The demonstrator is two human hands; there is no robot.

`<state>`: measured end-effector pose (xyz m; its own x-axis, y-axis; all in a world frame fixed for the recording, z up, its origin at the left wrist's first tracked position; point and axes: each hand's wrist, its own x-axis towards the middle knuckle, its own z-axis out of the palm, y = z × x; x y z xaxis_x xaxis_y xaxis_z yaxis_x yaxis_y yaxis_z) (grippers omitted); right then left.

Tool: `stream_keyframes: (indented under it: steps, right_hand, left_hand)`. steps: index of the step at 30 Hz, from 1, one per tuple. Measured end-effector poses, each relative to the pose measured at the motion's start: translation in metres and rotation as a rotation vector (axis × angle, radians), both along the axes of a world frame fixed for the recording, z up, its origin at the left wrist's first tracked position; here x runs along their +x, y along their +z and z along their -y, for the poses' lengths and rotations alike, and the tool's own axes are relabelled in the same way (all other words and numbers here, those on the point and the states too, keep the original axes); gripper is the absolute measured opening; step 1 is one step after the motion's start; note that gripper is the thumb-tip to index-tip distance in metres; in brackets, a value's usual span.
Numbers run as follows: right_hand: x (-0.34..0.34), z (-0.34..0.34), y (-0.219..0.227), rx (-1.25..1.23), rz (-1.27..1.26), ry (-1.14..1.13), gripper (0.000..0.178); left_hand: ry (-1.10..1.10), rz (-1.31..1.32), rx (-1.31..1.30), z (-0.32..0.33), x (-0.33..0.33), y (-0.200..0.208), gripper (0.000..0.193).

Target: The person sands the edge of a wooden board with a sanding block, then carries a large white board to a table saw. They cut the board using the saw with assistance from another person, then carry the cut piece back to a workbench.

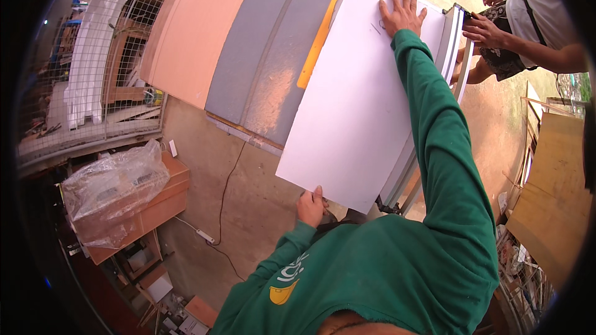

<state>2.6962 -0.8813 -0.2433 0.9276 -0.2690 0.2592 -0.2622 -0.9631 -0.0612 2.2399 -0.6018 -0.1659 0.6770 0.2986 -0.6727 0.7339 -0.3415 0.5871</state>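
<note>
A large white board point(354, 99) lies across a grey machine table point(248, 49), its near end sticking out past the table's edge toward me. My left hand point(312, 206) pinches that near edge, thumb on top and the other fingers mostly hidden beneath. With my arm stretched far forward, my right hand point(403, 15) rests flat on the board's far part, fingers spread. Small dark marks show on the board beside it. Along the board's left side runs a yellow strip point(323, 34) set over the table. A pale metal rail point(450, 46) stands at the board's right.
At the far right, another person's hand point(487, 30) touches the rail's end. A brown panel point(198, 31) extends the table leftward. Plastic sheeting point(115, 180) covers a wooden box point(167, 186) at left. A black cable point(228, 177) crosses the floor. Sheet offcuts point(552, 180) lean at right.
</note>
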Motion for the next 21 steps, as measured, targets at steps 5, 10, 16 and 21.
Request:
stream_keyframes:
  steps: [5, 10, 16, 21]
  right_hand:
    - [0.017, 0.008, -0.003, -0.011, 0.005, -0.005, 0.064]
    - [0.032, 0.016, -0.001, -0.009, -0.016, -0.004, 0.065]
    - [0.050, 0.025, -0.002, -0.029, 0.040, -0.004, 0.063]
    - [0.066, 0.035, -0.007, -0.056, 0.048, -0.004, 0.063]
  left_hand:
    - [0.001, 0.008, 0.010, 0.009, 0.016, -0.001, 0.043]
    - [0.006, -0.041, 0.022, 0.017, 0.030, 0.000, 0.042]
    - [-0.006, -0.009, 0.013, 0.027, 0.049, 0.003, 0.042]
    - [0.003, -0.008, 0.008, 0.036, 0.066, 0.004, 0.043]
